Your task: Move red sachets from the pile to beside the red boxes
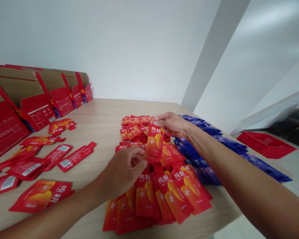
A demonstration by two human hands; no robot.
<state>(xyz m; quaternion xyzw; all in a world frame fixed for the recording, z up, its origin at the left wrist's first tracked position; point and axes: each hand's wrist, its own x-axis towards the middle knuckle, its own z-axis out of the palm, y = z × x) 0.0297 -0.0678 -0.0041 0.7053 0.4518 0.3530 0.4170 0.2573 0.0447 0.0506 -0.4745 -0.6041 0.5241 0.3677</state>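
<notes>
My right hand [169,123] pinches the top end of a red foil pouch [154,141], printed with white characters and yellow-orange shapes. The pouch is held tilted over rows of similar red pouches [146,196] that overlap on the table. Close to its lower left corner is my left hand [128,167], its fingers loosely curled and the thumb apart from them. Whether these fingertips touch the pouch I cannot tell. Part of the rows is hidden under my hands and the held pouch.
Dark blue pouches [201,166] lie in rows to the right, partly behind my right forearm. Loose red pouches [76,156] are scattered on the left of the wooden table [99,113]. Open red cardboard boxes [62,101] line the back left. A red box [266,145] sits beyond the table's right edge.
</notes>
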